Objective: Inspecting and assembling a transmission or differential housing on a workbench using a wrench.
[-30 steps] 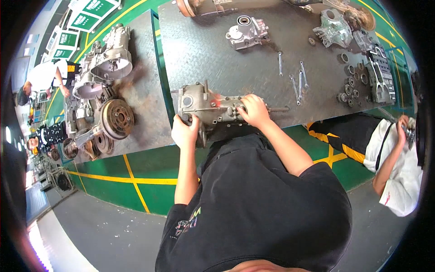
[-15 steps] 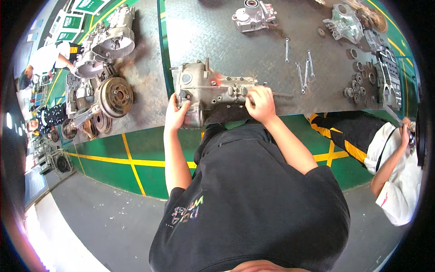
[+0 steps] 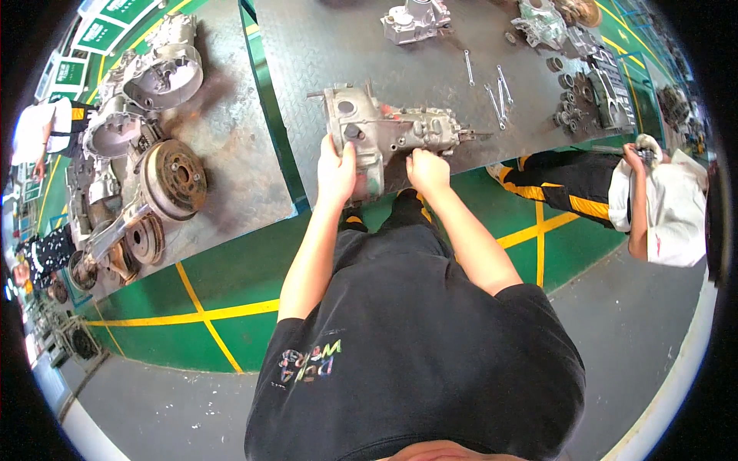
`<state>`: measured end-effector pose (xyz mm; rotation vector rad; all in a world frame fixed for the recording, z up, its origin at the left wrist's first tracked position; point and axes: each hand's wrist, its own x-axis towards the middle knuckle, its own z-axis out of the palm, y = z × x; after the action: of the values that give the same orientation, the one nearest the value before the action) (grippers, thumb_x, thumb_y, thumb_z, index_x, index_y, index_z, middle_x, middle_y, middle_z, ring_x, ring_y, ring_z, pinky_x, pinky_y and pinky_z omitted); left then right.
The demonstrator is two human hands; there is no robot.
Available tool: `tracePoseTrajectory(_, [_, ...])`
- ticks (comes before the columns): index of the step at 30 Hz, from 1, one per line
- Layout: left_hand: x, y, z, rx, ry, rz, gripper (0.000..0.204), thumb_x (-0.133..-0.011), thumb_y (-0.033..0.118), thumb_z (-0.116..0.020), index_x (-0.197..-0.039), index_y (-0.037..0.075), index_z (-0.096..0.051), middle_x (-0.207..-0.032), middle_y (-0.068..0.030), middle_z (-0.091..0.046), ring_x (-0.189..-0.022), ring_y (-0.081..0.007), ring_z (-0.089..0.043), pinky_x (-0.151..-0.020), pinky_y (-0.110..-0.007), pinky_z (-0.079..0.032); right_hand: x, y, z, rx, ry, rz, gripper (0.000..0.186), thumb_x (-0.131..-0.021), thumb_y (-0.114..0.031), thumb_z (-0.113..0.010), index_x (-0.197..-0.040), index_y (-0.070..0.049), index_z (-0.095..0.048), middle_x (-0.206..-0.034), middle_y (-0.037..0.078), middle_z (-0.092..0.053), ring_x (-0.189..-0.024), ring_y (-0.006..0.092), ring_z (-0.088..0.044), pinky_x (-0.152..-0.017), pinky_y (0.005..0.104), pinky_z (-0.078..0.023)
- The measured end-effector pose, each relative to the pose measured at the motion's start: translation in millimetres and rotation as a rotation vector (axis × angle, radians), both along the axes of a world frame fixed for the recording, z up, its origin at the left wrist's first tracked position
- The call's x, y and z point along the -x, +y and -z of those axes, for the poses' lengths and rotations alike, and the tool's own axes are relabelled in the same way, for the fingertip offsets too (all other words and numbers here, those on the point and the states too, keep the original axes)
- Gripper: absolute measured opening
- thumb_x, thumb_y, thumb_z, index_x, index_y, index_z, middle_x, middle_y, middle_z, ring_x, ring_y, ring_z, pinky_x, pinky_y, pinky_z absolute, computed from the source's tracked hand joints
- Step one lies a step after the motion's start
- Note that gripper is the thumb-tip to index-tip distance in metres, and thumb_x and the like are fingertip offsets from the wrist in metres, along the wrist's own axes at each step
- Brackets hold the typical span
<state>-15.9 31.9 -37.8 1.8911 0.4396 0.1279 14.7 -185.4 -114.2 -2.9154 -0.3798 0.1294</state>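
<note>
A grey metal gearbox (image 3: 419, 129) lies lengthwise near the front edge of the metal-topped table, its wide housing to the left and a thin shaft (image 3: 478, 136) pointing right. Around the near side of the wide housing, beside a dark round plug (image 3: 353, 131), my left hand (image 3: 338, 170) is closed with the thumb on top. My right hand (image 3: 429, 170) is closed against the near lower edge of the narrower section. Its fingertips are hidden under the casing.
Several wrenches (image 3: 501, 96) lie right of the gearbox. Bearings and gears (image 3: 566, 107) sit farther right, beside a tool tray (image 3: 611, 100). Another gearbox (image 3: 415, 21) stands at the back. Transmission housings and a rusty drum (image 3: 175, 178) crowd the left table. A co-worker (image 3: 653, 196) stands at right.
My right hand has come off the upper side of the narrow section and down to its near edge. My left hand stays on the housing. The whole view has shifted and turned.
</note>
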Motion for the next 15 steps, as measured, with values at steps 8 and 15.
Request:
tracePoseTrajectory(8, [-1,3,-1,0.031,-0.072,0.017,0.041,-0.094,0.019,-0.053,-0.126,-0.006,-0.047,-0.108,-0.0309,-0.064,-0.103,-0.0454,-0.062,-0.09,-0.045,-0.048,3,18,-26,0.068,0.133,0.215,0.034,-0.091,-0.036,-0.055,-0.089,-0.005,-0.068,-0.09,0.017,-0.07,-0.088,0.0344,-0.069,-0.077,0.0455,-0.055])
tracePoseTrajectory(15, [0,5,13,0.088,-0.065,0.039,0.043,-0.094,0.018,-0.053,-0.128,-0.007,-0.045,-0.11,-0.0299,-0.063,-0.104,-0.0433,-0.062,-0.091,-0.043,-0.047,4,23,-20,0.052,0.178,0.241,0.035,-0.088,-0.036,-0.059,-0.096,-0.003,-0.064,-0.092,0.017,-0.07,-0.09,0.0334,-0.069,-0.078,0.0445,-0.055])
